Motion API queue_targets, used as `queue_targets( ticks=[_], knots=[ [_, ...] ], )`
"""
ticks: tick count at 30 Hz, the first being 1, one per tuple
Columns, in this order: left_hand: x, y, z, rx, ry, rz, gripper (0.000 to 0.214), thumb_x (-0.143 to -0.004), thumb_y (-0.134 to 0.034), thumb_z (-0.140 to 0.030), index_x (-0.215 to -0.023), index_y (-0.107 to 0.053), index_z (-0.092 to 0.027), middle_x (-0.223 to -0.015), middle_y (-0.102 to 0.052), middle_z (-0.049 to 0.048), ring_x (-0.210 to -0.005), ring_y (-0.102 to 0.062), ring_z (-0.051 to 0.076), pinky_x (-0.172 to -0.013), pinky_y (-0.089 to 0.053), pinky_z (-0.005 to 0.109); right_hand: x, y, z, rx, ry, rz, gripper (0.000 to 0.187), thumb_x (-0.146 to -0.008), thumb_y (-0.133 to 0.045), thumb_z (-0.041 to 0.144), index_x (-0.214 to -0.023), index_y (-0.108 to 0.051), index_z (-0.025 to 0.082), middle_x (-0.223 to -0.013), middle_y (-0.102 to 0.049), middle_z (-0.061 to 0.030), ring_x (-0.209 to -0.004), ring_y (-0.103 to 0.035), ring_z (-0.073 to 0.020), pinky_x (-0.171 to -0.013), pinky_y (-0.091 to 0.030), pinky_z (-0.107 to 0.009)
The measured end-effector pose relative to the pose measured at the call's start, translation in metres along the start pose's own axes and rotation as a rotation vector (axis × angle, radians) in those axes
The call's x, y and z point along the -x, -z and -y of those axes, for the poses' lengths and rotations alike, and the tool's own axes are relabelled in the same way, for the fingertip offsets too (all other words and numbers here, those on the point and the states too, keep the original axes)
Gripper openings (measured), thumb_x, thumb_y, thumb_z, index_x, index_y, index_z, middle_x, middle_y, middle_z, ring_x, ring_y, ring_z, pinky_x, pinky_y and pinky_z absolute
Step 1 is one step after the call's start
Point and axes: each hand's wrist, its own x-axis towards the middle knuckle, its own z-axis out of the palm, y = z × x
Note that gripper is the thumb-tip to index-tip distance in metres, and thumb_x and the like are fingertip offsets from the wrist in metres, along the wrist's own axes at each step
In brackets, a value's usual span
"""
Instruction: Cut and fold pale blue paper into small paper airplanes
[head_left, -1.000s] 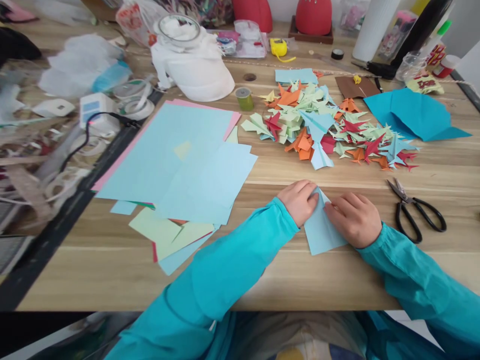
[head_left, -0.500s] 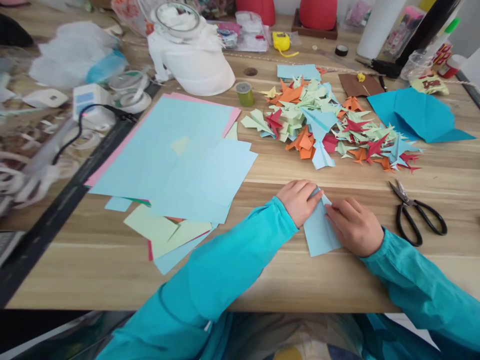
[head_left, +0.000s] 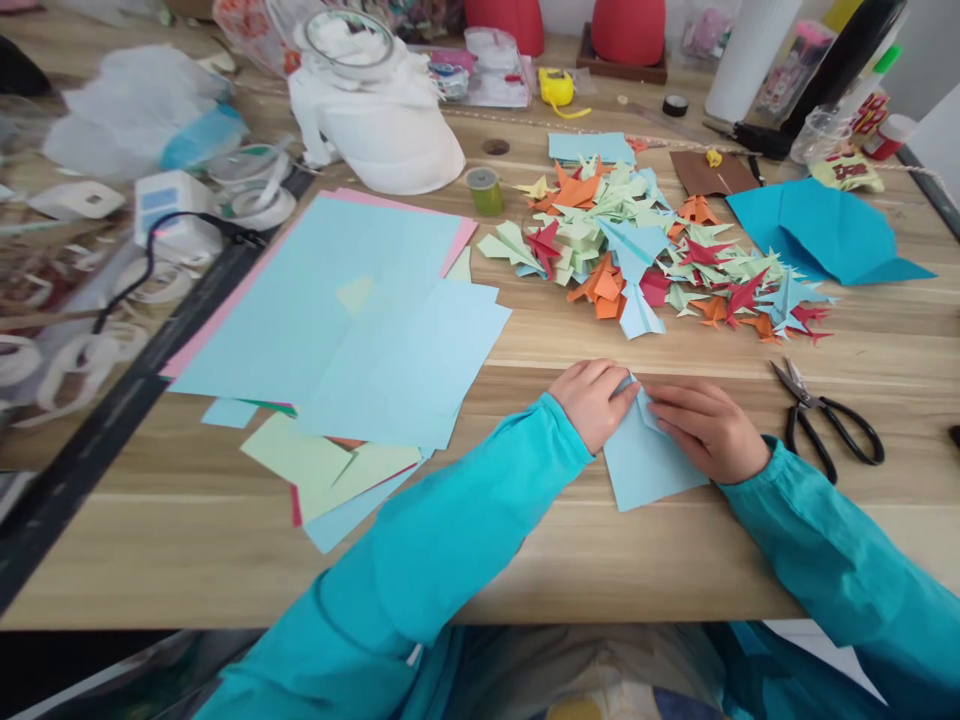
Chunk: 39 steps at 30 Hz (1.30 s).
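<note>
I see left hand (head_left: 589,405) pinching blue paper (head_left: 651,470), right of centre; right hand (head_left: 709,425) on its flap (head_left: 647,410), grip unclear. Slipping fingers could skew the fold.

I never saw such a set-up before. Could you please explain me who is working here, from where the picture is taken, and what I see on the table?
There is no machine here, only a person's two bare hands in turquoise sleeves. The camera is worn on the head and looks forward and down.

The left hand and right hand are both on a partly folded sheet of light blue paper, left and right of its top. Whether they pinch or only press it, I cannot tell.

On the brown wooden table, beyond the hands, lies a pile of small, multicoloured folded-paper shapes. Large, flat light blue paper sheets lie to the left, and black-handled metal scissors to the right.
</note>
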Motion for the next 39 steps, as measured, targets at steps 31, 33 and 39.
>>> queue_targets(
  ticks=[31, 33, 39],
  knots=[
    [0.0047, 0.0021, 0.0047, -0.044, -0.195, 0.115, 0.027, -0.092, -0.040, -0.015, -0.095, -0.067, -0.011, -0.102, -0.069, 0.0104, -0.094, -0.061, 0.022, -0.080, -0.053, 0.037, 0.0010, -0.0016, 0.0018, 0.086, 0.050, 0.070, 0.022, -0.088, -0.050, 0.015, -0.099, -0.069, 0.017, -0.111, -0.069, -0.0085, -0.098, -0.061, -0.0235, -0.077, -0.054, -0.040],
    [0.0046, 0.0015, 0.0049, -0.072, -0.200, 0.091, 0.026, -0.092, -0.042, -0.015, -0.093, -0.067, -0.011, -0.100, -0.069, 0.0103, -0.093, -0.061, 0.021, -0.079, -0.052, 0.036, 0.0014, -0.0020, 0.0013, 0.070, 0.039, 0.076, 0.023, -0.089, -0.049, 0.015, -0.100, -0.069, 0.018, -0.111, -0.069, -0.0084, -0.099, -0.061, -0.0232, -0.078, -0.054, -0.040],
    [0.0046, -0.0016, 0.0022, -0.093, -0.116, 0.030, 0.026, -0.092, -0.044, -0.021, -0.086, -0.067, -0.011, -0.088, -0.069, 0.0086, -0.088, -0.063, 0.020, -0.075, -0.053, 0.032, 0.0024, -0.0031, -0.0003, 0.062, 0.023, 0.101, 0.024, -0.090, -0.048, 0.016, -0.101, -0.069, 0.018, -0.112, -0.069, -0.0088, -0.098, -0.061, -0.0231, -0.079, -0.054, -0.041]
  ],
)
